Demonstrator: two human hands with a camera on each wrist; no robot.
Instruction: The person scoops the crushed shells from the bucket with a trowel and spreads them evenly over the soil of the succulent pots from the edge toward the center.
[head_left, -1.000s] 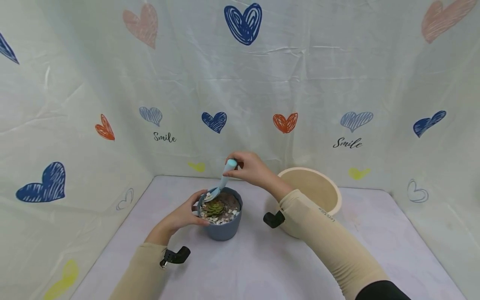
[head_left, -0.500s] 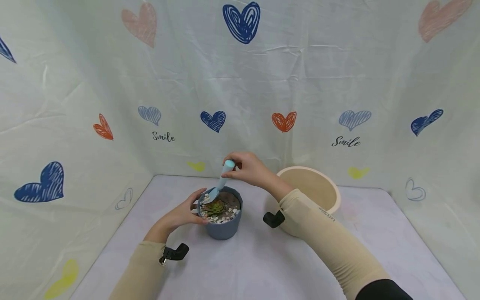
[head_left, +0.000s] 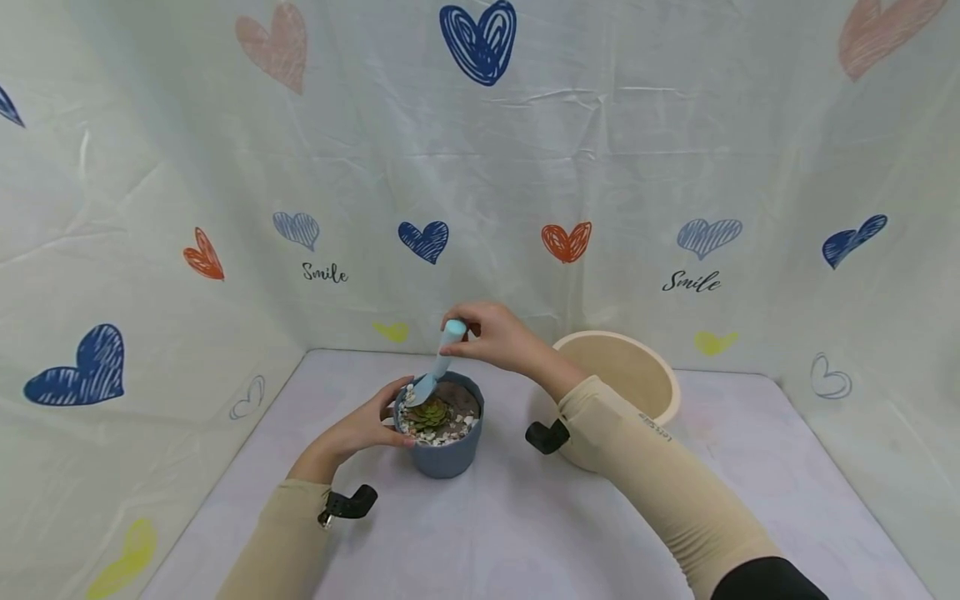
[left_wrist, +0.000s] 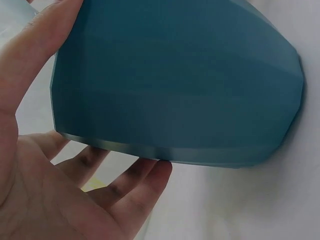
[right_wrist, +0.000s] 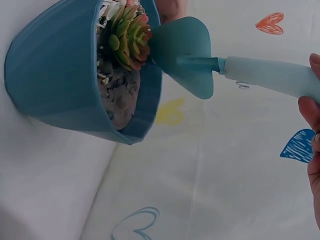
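A blue faceted flower pot (head_left: 444, 460) stands on the table, with a green succulent (right_wrist: 131, 39), brown soil (right_wrist: 120, 97) and white pebbles (head_left: 450, 435) inside. My left hand (head_left: 365, 427) grips the pot's left side, thumb near the front rim and fingers round the far side; the left wrist view shows the pot wall (left_wrist: 175, 90) between them. My right hand (head_left: 491, 337) pinches the handle of a light blue toy-like shovel (right_wrist: 187, 55) from above. The shovel's blade dips inside the pot's back left rim, beside the succulent; its tip is hidden in the right wrist view.
A large cream bucket (head_left: 622, 367) stands right of the pot, partly behind my right forearm. The table (head_left: 480, 542) has a pale cover. A white curtain (head_left: 495, 167) printed with hearts hangs directly behind and at the sides.
My right hand and the shovel's handle have shifted slightly left, and the blade has moved a little within the pot's left side. My left hand keeps its grip on the pot.
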